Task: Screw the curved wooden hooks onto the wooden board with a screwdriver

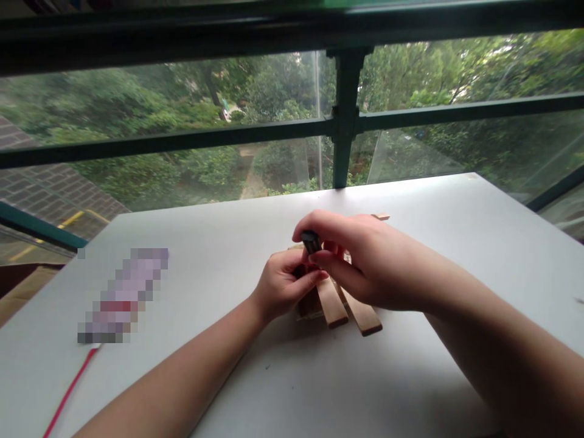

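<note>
Near the middle of the white table, my left hand (287,281) is closed on a small assembly of wooden pieces, its thumb lying by a flat wooden slat (333,307). A second wooden slat (364,313) lies beside it, both ends pointing towards me. My right hand (347,252) grips the black ribbed handle (311,241) of what looks like a screwdriver. It is held upright over the left fingers, and its lower end is hidden. Under both hands a brownish piece (310,304) shows in part; the fingers cover the rest.
A blurred-out purplish object (128,286) lies on the white table (205,377) at left, with a red cable (68,392) running towards me. A small wooden piece (382,216) rests behind my right hand. Green-framed railing and glass (344,121) stand beyond the table.
</note>
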### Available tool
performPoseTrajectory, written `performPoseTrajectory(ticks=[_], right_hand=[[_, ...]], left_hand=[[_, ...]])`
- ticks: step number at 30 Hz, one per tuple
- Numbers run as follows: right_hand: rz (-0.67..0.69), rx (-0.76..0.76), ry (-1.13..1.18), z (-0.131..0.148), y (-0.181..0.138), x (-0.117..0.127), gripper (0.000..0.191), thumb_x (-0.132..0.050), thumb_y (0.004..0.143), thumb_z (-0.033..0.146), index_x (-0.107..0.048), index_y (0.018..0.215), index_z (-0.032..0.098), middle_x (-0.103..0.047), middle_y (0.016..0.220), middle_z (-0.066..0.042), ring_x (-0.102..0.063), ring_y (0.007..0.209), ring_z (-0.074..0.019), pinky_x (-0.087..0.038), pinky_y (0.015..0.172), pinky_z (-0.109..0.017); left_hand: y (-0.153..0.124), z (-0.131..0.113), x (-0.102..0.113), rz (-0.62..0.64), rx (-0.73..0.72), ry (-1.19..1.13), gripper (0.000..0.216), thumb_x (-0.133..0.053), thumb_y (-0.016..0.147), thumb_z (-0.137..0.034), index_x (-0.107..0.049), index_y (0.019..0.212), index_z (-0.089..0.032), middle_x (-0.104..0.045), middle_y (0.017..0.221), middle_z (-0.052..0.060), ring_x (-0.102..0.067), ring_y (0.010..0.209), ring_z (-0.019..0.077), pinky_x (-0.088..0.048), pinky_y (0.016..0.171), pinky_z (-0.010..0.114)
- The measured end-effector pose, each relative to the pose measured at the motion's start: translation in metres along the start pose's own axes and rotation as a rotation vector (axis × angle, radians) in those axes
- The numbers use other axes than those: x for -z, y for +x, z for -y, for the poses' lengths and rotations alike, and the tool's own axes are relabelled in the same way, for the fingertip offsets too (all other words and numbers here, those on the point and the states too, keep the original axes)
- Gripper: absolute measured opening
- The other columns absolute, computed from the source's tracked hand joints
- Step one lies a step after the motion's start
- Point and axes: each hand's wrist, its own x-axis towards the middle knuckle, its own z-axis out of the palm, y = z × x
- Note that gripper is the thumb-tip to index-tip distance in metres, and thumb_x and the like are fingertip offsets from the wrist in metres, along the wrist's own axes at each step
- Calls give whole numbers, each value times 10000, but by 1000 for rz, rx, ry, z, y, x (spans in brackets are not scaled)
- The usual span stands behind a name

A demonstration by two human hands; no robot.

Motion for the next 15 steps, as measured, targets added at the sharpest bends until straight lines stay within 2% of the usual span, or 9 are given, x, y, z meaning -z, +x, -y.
performPoseTrajectory(ticks=[5, 10, 15], right_hand=[[-51, -44, -33, -1, 5, -4, 69, -513, 873, 276, -513, 937, 251, -597, 745, 19, -502, 644, -126, -331, 589, -253], [-68, -72, -20, -2, 5, -5, 73, -540, 871, 299, -495, 880, 241, -565, 702, 24, -476, 606, -119, -322, 586, -254], [-49, -92, 21, -3, 6, -7, 82, -541, 870, 284, -476, 886, 237, -570, 701, 28, -488, 620, -123, -337, 591, -255]], left_hand=[[-1, 2, 1, 25, -35, 29, 231, -660, 840, -331, -650, 697, -149, -581, 625, 13, -507, 587, 112, -419, 554, 223], [-4, 4, 2, 84, -22, 26, 227, -641, 843, -361, -646, 765, -147, -587, 662, 21, -503, 610, 123, -431, 576, 232], [-3, 2, 0, 39, 40, 12, 214, -663, 829, -365, -620, 805, -157, -613, 720, 25, -531, 660, 139, -446, 609, 242]])
